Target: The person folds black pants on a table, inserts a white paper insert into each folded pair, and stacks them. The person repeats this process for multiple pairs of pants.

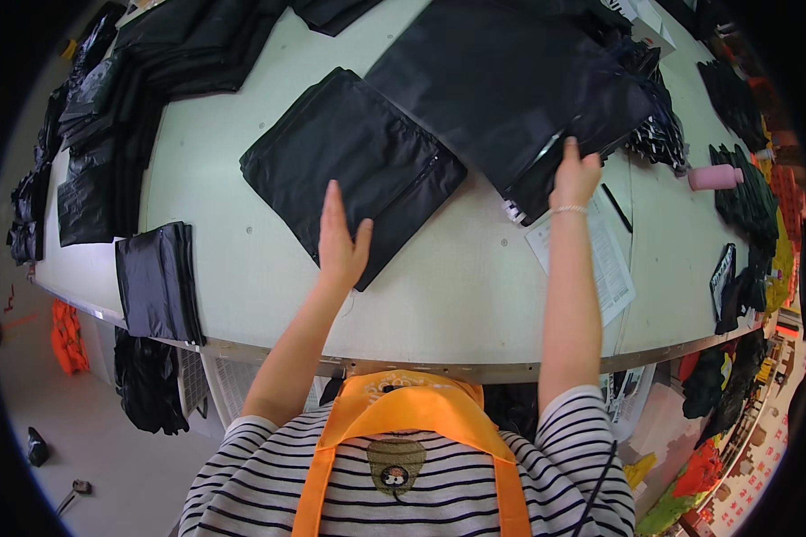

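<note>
My left hand (341, 240) lies flat, fingers together, on the near edge of a folded black fabric piece with a zipper (354, 161) on the pale green table (457, 286). My right hand (576, 174) reaches further out and presses on the near corner of a larger black fabric sheet (501, 80), fingers curled at its edge. A thin bracelet circles the right wrist. Whether the right hand grips the sheet or only touches it is unclear.
Stacks of folded black fabric (157, 277) line the table's left side and far left (107, 134). A printed paper sheet (600, 255) and a black pen (616, 208) lie right of my right arm. A pink roll (715, 177) sits at the right among more dark pieces.
</note>
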{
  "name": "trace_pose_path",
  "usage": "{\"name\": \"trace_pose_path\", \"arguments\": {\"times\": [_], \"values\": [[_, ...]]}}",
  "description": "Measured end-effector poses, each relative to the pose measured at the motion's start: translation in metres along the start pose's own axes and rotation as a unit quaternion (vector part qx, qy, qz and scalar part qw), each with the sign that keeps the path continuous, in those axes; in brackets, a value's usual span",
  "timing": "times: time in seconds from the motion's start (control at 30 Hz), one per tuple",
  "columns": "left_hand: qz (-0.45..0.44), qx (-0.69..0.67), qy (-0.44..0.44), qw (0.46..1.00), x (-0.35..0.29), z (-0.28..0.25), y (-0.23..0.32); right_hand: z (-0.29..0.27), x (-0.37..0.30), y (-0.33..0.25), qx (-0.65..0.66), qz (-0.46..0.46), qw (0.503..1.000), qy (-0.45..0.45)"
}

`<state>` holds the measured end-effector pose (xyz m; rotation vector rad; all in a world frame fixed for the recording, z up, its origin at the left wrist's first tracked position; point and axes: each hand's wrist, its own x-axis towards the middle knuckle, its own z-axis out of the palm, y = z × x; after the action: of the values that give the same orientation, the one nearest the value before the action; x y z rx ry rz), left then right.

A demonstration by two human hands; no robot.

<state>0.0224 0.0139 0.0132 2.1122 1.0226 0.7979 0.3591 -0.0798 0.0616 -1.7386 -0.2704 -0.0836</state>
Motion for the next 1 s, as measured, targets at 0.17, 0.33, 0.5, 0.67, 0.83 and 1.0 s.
{"name": "trace_pose_path", "arguments": {"times": [0.17, 0.33, 0.5, 0.67, 0.83, 1.0], "values": [[0.028, 0.191, -0.134, 0.972, 0.01, 0.032, -0.007, -0.021, 0.068, 0.053, -0.236, 0.04, 0.971, 0.011], [0.014, 0.263, -0.141, 0.954, 0.001, 0.042, -0.02, -0.138, 0.076, 0.107, -0.238, -0.042, 0.97, 0.016], [-0.005, 0.282, -0.171, 0.944, -0.028, 0.033, -0.016, -0.311, -0.007, 0.137, -0.653, 0.242, 0.712, -0.086], [0.023, 0.286, -0.184, 0.94, -0.051, 0.03, -0.009, -0.379, -0.069, 0.18, -0.489, 0.297, 0.819, -0.036], [0.024, 0.255, -0.157, 0.954, -0.045, 0.025, -0.01, -0.364, -0.055, 0.134, -0.575, 0.223, 0.776, -0.132], [0.116, 0.259, -0.105, 0.953, -0.036, 0.018, -0.018, -0.354, -0.046, 0.088, -0.702, 0.184, 0.656, -0.206]]}}
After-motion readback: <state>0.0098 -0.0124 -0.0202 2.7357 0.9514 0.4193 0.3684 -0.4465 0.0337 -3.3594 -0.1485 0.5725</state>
